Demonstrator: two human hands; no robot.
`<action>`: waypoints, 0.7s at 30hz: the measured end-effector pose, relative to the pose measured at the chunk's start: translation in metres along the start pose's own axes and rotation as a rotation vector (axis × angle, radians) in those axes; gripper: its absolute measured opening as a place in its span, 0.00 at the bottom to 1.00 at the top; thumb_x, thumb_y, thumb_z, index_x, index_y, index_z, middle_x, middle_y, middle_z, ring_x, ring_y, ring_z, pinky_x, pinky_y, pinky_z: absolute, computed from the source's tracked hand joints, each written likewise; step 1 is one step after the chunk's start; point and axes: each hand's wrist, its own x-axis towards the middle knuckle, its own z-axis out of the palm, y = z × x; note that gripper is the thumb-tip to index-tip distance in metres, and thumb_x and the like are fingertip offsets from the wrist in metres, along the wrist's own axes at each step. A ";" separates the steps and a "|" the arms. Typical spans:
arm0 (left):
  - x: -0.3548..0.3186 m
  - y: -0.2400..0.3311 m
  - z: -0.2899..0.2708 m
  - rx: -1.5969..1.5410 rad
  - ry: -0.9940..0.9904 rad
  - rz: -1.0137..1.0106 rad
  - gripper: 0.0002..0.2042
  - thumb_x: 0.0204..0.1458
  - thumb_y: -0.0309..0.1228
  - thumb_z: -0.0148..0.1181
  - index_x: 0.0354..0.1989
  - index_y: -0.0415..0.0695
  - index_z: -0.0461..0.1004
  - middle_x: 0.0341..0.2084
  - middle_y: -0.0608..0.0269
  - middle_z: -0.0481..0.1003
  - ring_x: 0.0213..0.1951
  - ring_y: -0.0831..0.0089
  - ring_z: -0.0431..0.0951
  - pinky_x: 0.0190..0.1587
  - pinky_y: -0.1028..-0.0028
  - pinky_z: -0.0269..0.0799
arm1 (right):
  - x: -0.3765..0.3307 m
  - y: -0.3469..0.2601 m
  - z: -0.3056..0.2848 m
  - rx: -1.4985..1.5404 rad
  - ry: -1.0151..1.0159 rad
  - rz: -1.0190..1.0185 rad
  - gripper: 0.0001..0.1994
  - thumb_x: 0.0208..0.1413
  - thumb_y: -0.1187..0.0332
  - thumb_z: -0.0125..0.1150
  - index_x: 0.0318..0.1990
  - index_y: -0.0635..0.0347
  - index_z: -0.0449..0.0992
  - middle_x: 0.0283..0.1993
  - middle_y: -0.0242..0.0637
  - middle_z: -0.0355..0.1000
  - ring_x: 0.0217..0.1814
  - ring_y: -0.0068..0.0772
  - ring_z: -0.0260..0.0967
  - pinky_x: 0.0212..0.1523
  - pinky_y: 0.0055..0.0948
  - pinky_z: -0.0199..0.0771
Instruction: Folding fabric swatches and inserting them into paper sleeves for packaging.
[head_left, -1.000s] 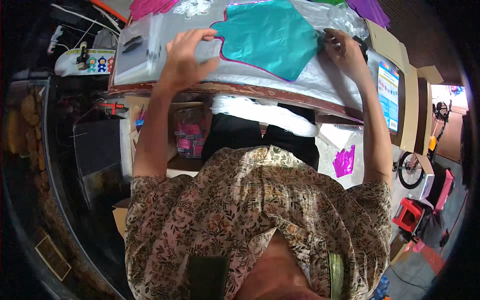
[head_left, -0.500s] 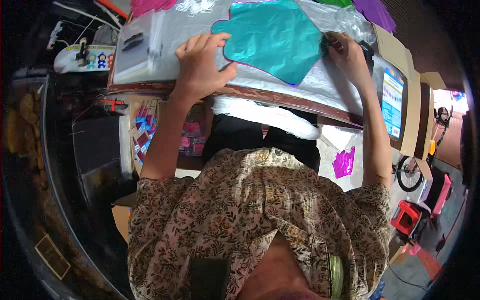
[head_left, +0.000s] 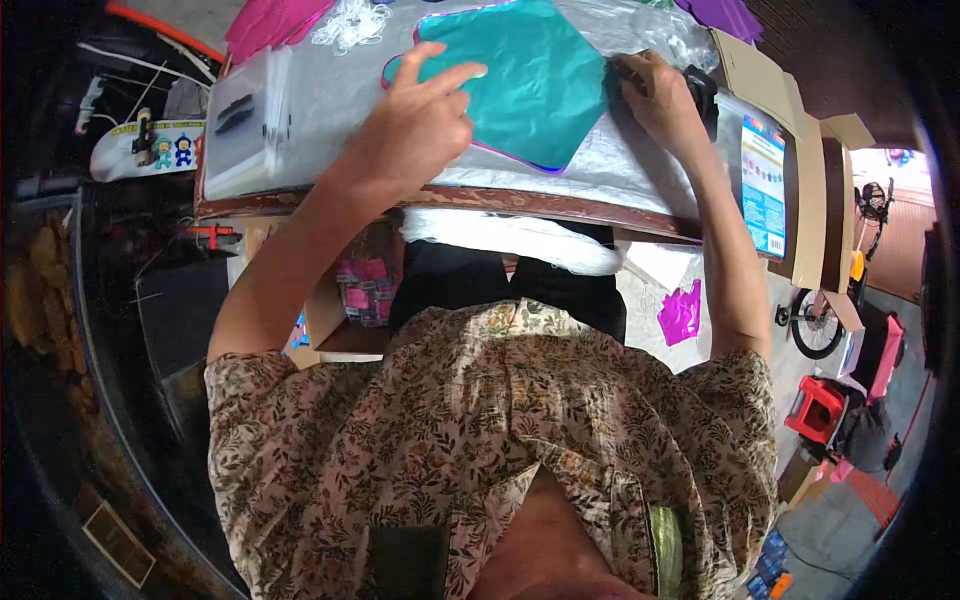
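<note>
A flat teal foil balloon [head_left: 535, 85] with a thin pinkish edge lies on the table in front of me. Over its left part is my left hand [head_left: 425, 120], open, with thumb and forefinger spread and nothing held. My right hand [head_left: 652, 95] is at the balloon's right corner, its fingers closed around something dark that they mostly hide. Just right of that hand sits a black object [head_left: 703, 98], of a kind I cannot make out.
Clear plastic sleeves [head_left: 245, 125] lie at the table's left. White string [head_left: 350, 25], pink foil [head_left: 275, 25] and purple foil [head_left: 722, 15] are along the far side. A cardboard box [head_left: 760, 75] and a blue-and-white printed packet [head_left: 763, 190] border the right. White strands [head_left: 510, 238] hang below the table's front edge.
My left hand has come off the balloon's left edge and moved right over it, fingers spreading. My right hand stays at the right corner. The whole view has shifted slightly.
</note>
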 end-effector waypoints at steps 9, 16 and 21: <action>0.006 -0.001 0.019 0.057 0.156 -0.076 0.02 0.34 0.24 0.61 0.17 0.43 0.80 0.26 0.60 0.79 0.55 0.65 0.75 0.65 0.49 0.59 | 0.007 0.000 0.006 -0.022 0.058 -0.057 0.18 0.54 0.79 0.55 0.53 0.64 0.76 0.44 0.53 0.72 0.46 0.56 0.74 0.48 0.43 0.74; -0.013 -0.006 0.005 -0.197 0.090 -0.187 0.04 0.44 0.26 0.65 0.28 0.40 0.80 0.33 0.59 0.80 0.54 0.64 0.76 0.63 0.52 0.60 | 0.004 -0.001 -0.001 0.019 0.039 -0.030 0.19 0.54 0.81 0.53 0.55 0.65 0.75 0.47 0.55 0.72 0.50 0.58 0.73 0.52 0.42 0.73; -0.028 -0.048 0.002 -0.584 0.131 -0.391 0.10 0.50 0.28 0.63 0.40 0.42 0.80 0.41 0.58 0.80 0.53 0.59 0.76 0.61 0.53 0.62 | -0.004 -0.014 -0.023 0.108 -0.029 0.024 0.23 0.52 0.80 0.54 0.59 0.66 0.72 0.52 0.54 0.73 0.56 0.56 0.73 0.57 0.39 0.72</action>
